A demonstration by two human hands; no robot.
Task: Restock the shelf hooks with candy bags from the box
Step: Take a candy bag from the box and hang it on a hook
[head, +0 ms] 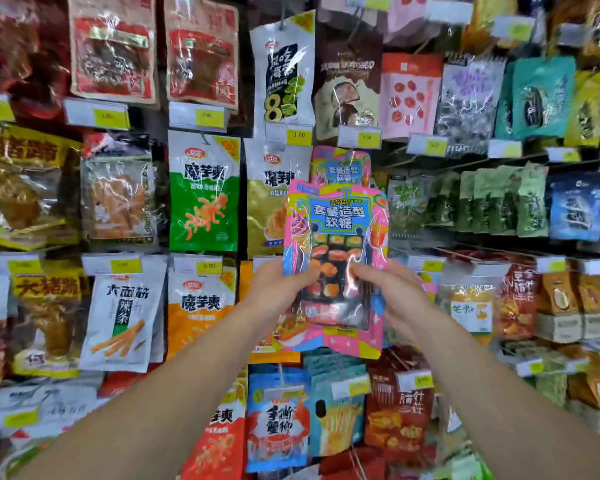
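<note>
A pink and blue candy bag [336, 223] with a clear window stands upright in front of the shelf wall, held from both sides. My left hand [279, 289] grips its left edge, thumb across the front. My right hand [392, 292] grips its right edge the same way. Just behind and above it, a matching candy bag [340, 166] hangs on the shelf. The hook that carries it is hidden. No box is in view.
The wall is packed with hanging snack bags: a green and white bag [203, 192] to the left, a blue crab-stick bag [278, 420] below, dark green packs [465, 202] on a shelf to the right. Yellow price tags [298, 135] line the rails.
</note>
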